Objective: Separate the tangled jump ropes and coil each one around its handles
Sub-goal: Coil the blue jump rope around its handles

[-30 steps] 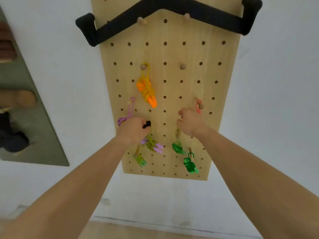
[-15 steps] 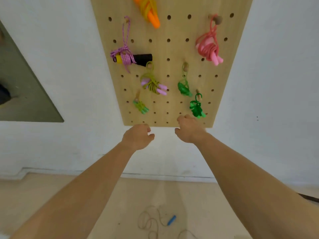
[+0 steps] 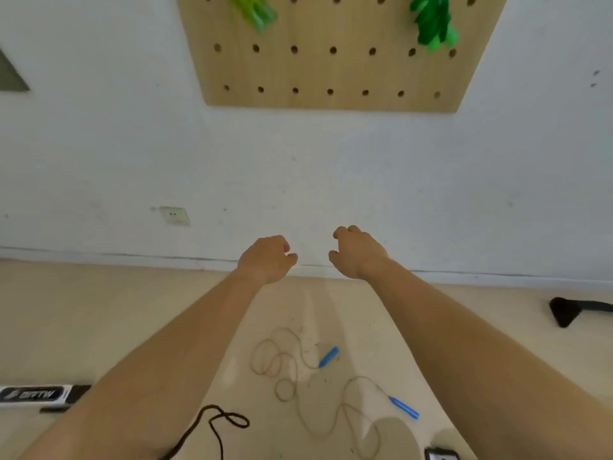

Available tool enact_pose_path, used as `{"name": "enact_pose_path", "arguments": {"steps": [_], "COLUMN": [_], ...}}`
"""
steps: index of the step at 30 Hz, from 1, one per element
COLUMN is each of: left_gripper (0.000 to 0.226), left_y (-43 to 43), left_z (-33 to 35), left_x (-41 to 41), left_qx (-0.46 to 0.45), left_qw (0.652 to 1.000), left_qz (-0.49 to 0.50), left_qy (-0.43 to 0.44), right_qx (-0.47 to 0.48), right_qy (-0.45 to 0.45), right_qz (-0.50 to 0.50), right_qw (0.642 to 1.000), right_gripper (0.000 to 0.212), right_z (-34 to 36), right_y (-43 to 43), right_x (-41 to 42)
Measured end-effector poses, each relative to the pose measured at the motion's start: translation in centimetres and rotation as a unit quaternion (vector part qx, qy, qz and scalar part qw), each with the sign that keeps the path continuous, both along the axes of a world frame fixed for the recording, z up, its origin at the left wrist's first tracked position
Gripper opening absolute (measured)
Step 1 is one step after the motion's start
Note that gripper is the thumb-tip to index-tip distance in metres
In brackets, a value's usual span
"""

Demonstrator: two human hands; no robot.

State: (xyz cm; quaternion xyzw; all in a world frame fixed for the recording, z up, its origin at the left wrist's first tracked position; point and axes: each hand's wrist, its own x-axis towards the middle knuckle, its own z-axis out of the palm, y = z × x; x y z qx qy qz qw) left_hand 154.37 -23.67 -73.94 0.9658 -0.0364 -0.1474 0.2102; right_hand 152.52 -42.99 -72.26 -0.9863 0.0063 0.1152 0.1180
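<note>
A thin tan jump rope [image 3: 292,370] lies in loose loops on the pale floor, with one blue handle [image 3: 328,356] near its middle and a second blue handle [image 3: 404,407] lower right. A black rope [image 3: 219,423] loops on the floor beside my left forearm. My left hand [image 3: 267,258] and my right hand [image 3: 358,252] hang in the air above the floor with loosely curled fingers and hold nothing. Two coiled green ropes, one light green [image 3: 255,11] and one dark green [image 3: 433,23], hang on the wooden pegboard [image 3: 331,71] at the top.
A white wall with a socket [image 3: 174,215] stands ahead. A black-and-white object [image 3: 36,395] lies on the floor at far left, a black object [image 3: 570,308] at far right, and a small dark item [image 3: 441,454] at the bottom edge.
My hands left the coiled ropes on the pegboard and dropped down. The view tilted down from the board to the floor, bringing the tan rope with blue handles into sight.
</note>
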Motion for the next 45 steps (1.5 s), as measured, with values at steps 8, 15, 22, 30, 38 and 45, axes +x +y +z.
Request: {"name": "enact_pose_path", "arguments": {"steps": [8, 15, 22, 30, 38, 45], "left_gripper": [0.044, 0.044, 0.022, 0.049, 0.058, 0.033], "left_y": [1.5, 2.3, 0.8, -1.9, -7.9, -10.0], "left_z": [-20.0, -28.6, -35.8, -46.4, -54.1, -59.3], "left_x": [-4.2, -11.8, -16.7, -15.8, -9.5, -9.0], "left_qx": [0.018, 0.028, 0.057, 0.053, 0.035, 0.105], "left_qw": [0.999, 0.997, 0.991, 0.984, 0.996, 0.990], "left_qz": [0.005, 0.006, -0.046, -0.053, -0.079, -0.088], "left_qy": [0.037, 0.069, 0.110, 0.164, 0.013, 0.010], "right_qx": [0.003, 0.022, 0.037, 0.059, 0.100, 0.165], "right_qy": [0.039, 0.062, 0.115, 0.210, 0.181, 0.121], "right_qz": [0.014, 0.006, -0.030, -0.094, -0.169, -0.255], "right_qw": [0.999, 0.998, 0.992, 0.971, 0.964, 0.945], "right_gripper": [0.046, 0.042, 0.040, 0.044, 0.036, 0.028], "right_z": [-20.6, -29.3, -38.2, -48.9, -55.1, -58.5], "right_y": [1.8, 1.6, -0.3, -3.5, -5.9, -7.9], "right_x": [-3.0, -10.6, -17.2, -19.1, -16.6, -16.8]}}
